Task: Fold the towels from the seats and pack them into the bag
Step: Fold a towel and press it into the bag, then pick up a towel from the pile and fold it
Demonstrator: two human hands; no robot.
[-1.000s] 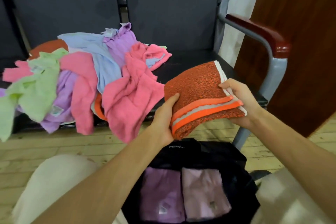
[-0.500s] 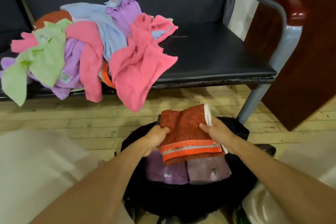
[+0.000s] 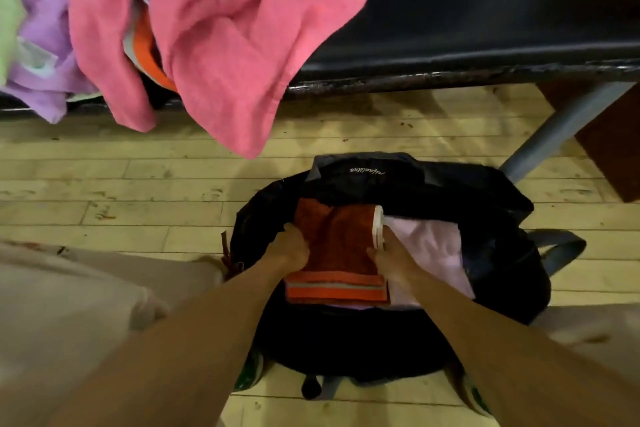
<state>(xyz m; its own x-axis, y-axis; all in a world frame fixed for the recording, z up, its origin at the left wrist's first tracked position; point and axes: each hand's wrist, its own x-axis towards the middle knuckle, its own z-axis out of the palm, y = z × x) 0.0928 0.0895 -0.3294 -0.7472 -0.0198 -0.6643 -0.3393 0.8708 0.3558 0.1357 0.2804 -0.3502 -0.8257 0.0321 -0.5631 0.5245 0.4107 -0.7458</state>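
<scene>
A folded rust-orange towel [image 3: 337, 246] with a bright orange and grey stripe lies inside the open black bag [image 3: 491, 204] on the floor, on the left side. My left hand [image 3: 291, 250] grips its left edge and my right hand [image 3: 388, 258] grips its right edge. A folded pale pink towel [image 3: 429, 246] lies beside it in the bag, on the right. Unfolded towels are heaped on the black seat [image 3: 467, 21] at top left: a large pink towel [image 3: 235, 45] hanging over the seat edge, a purple towel [image 3: 41, 45], a light blue one and an orange one underneath.
The bag stands on a pale wooden floor [image 3: 138, 184] between my knees. A grey seat leg [image 3: 561, 128] slants down at the right, next to dark brown wooden furniture [image 3: 609, 135]. A grey bag strap [image 3: 561, 246] sticks out to the right.
Both hands have lowered the folded orange towel from above the bag down into it, onto the left side. The view has tilted further down toward the bag.
</scene>
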